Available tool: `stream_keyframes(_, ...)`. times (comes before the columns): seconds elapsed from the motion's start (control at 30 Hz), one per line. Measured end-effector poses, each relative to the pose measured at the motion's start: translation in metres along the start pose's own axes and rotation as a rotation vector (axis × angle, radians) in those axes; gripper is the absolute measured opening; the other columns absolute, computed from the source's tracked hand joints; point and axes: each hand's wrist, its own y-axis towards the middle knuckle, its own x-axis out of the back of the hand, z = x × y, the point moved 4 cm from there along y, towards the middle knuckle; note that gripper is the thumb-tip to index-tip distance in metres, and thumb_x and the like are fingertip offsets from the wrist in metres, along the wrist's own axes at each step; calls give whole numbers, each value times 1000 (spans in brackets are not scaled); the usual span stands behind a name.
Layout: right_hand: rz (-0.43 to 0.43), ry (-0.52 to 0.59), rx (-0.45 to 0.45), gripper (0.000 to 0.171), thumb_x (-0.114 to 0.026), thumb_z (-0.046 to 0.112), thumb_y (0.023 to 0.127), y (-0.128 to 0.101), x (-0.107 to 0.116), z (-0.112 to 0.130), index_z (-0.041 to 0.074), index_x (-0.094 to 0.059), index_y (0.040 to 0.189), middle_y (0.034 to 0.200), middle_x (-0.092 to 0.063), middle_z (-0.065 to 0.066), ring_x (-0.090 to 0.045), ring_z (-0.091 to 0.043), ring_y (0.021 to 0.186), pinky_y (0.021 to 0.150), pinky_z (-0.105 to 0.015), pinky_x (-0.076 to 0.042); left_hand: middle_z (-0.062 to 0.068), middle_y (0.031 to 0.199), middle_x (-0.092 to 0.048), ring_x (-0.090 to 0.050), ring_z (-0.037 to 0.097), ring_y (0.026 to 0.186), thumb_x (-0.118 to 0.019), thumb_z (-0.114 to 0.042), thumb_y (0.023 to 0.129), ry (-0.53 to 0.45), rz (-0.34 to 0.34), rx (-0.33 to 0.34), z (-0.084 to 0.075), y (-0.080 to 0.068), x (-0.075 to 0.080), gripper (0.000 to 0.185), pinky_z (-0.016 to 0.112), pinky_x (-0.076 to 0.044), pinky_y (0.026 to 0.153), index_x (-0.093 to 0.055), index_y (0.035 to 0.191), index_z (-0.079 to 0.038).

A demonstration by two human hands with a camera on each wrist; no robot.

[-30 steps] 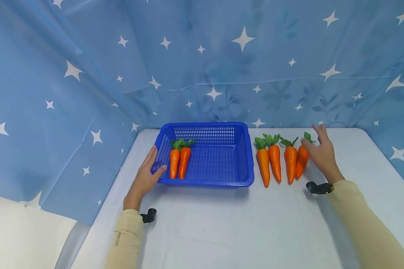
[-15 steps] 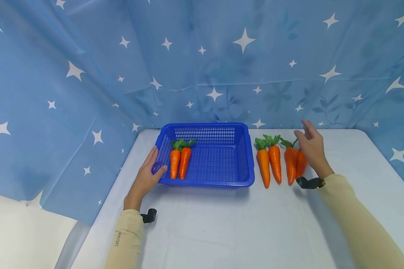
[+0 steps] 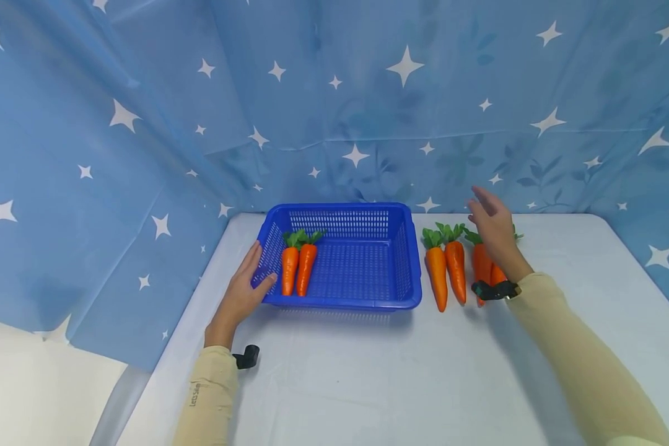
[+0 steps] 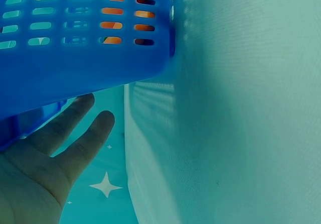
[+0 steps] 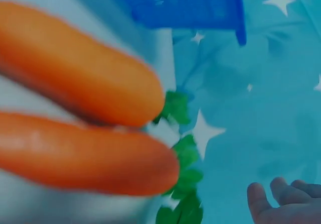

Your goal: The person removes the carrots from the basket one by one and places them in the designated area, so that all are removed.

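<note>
Centre frame, basket [image 3: 357, 266] with two carrots [image 3: 290, 271] at its left side; left hand [image 3: 241, 294] spread straight-fingered against the basket's left edge. Right of centre, four more carrots [image 3: 437, 279] lie on table [image 3: 334, 378], right hand [image 3: 495, 229] above the rightmost two, fingers loose and released

Left sleeve [image 3: 210, 399]: the pale beige cloth I am wearing carries small dark lettering [image 3: 194, 394], set as one short line.
Lettering: I read it as "Let's Slim", the characters packed close, so the gap between the two words barely shows.
Reading direction: lengthwise on my sleeve, climbing from bottom to top in the head view.
Cuff [image 3: 217, 352]: the words sit below it, toward the sleeve's outer edge.
Small strokes: tiny and slightly blurred, so I cannot vouch for every letter or the apostrophe.
</note>
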Motion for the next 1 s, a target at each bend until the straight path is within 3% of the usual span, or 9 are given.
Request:
stream_keyframes(0.5, 115, 215, 12, 62, -52, 32, 113, 3, -50, 36, 2, -39, 165, 167, -37, -27, -47, -40, 147, 117, -47, -45, 5, 180, -9, -14, 37, 163, -59, -38, 107, -3, -7, -12, 1, -1, -3, 83, 67, -18, 125, -16, 173, -12)
stream_keyframes(1.0, 198, 207, 9, 61, -54, 35, 112, 7, -97, 66, 7, -42, 165, 166, -41, -23, -52, -42, 143, 116, -54, -45, 4, 180, -8, -13, 36, 163, -59, -40, 107, 1, -2, -1, 0, 0, 0, 84, 66, -18, 125, -15, 173, -13)
